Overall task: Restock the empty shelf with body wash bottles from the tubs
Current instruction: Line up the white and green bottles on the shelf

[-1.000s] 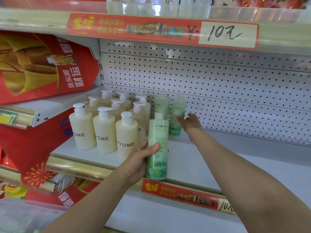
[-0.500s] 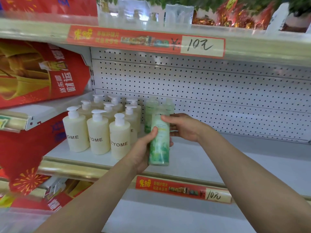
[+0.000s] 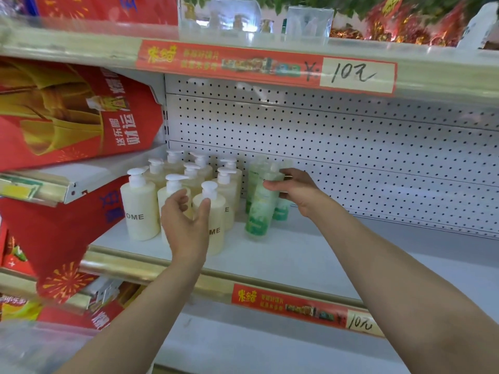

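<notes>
A person restocking a shop shelf (image 3: 310,255) sets a green bottle (image 3: 259,211) beside stock already in place. The right hand (image 3: 293,188) grips the bottle round its upper part, fingers and thumb curled about it. The left hand (image 3: 186,222) hovers empty with fingers loosely curled, just in front of the cream pump bottles (image 3: 140,209); whether it touches any cannot be told. The held bottle stands nearly upright, its long axis tipped so the cap leans right and toward the pegboard (image 3: 351,147). Its base is at or just above the shelf, and contact cannot be made out. The bottle lies to the right of the left hand and apart from it, so the right hand is the one placed to finish the move. By the look of it, that means bringing the bottle plumb and letting go. Close behind it stand two more green bottles (image 3: 281,210), one at its left rear and one at its right rear, making three green in all. The pump bottles number nine, in three rows of three, the front middle one partly hidden by the left hand. All the stock sits at the shelf's left end, so most of the restocking looks to be ahead. A red price strip (image 3: 305,309) runs along the shelf's front edge. A blurred translucent shape at lower left may be a tub; it is too soft to say.
</notes>
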A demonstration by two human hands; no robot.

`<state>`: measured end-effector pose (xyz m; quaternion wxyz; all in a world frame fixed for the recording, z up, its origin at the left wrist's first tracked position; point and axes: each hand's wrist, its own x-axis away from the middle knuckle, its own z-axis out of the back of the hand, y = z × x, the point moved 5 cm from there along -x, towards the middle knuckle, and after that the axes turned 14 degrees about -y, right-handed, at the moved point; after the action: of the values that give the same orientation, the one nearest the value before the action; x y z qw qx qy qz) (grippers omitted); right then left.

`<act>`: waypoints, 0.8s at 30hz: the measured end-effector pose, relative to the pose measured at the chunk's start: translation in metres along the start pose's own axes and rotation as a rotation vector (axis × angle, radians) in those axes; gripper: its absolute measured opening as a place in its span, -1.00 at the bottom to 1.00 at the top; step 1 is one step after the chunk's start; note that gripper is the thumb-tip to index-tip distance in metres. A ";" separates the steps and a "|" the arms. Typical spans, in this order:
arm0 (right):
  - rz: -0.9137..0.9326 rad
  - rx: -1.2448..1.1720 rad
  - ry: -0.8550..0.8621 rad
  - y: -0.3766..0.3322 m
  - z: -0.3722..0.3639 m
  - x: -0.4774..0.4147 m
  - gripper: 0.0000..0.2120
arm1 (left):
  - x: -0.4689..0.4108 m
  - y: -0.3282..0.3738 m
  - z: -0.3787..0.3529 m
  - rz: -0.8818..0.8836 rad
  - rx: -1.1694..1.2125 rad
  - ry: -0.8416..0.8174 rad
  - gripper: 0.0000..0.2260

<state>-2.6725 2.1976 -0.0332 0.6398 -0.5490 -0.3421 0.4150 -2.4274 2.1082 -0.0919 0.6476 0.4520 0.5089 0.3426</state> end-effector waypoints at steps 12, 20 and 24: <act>0.027 0.184 0.021 0.022 -0.014 -0.044 -0.38 | -0.018 -0.015 -0.011 -0.055 -0.142 -0.158 -0.63; 0.012 0.273 -0.005 0.027 -0.018 -0.057 -0.35 | -0.016 -0.014 -0.012 -0.078 -0.144 -0.149 -0.65; 0.001 0.300 0.023 0.024 -0.020 -0.052 -0.40 | -0.016 -0.015 -0.013 -0.054 -0.135 -0.160 -0.63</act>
<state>-2.6805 2.1432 -0.0587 0.7182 -0.4522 -0.2688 0.4556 -2.4439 2.0920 -0.1010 0.7241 0.4194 0.4433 0.3213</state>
